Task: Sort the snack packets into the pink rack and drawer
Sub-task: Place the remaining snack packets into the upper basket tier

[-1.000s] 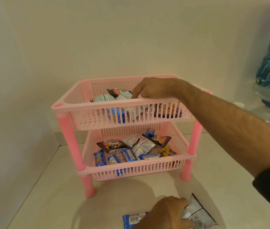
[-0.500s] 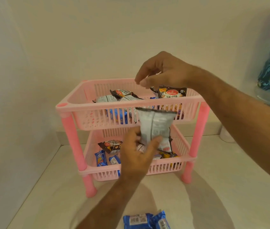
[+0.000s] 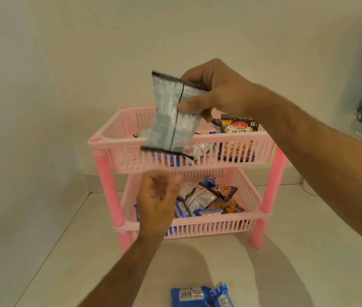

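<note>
Silver foil packet point(image 3: 171, 116), crinkled and dark-edged, pinched at its upper right side between thumb and fingers of the right hand point(image 3: 215, 91) — hanging in the air above the front rim of the pink rack point(image 3: 271, 149). Print on the foil too blurred to read. Directly below the grip, left hand point(image 3: 158, 200) palm up, fingers loosely spread, touching nothing. Behind and below, two slatted plastic tiers on round legs, both holding glossy wrappers; a salted-nut packet point(image 3: 238, 127) just right of the grip, half hidden by the slats. Far below, blue packets point(image 3: 200, 295) on the smooth pale counter point(image 3: 87, 262) — cut off by the frame edge.
</note>
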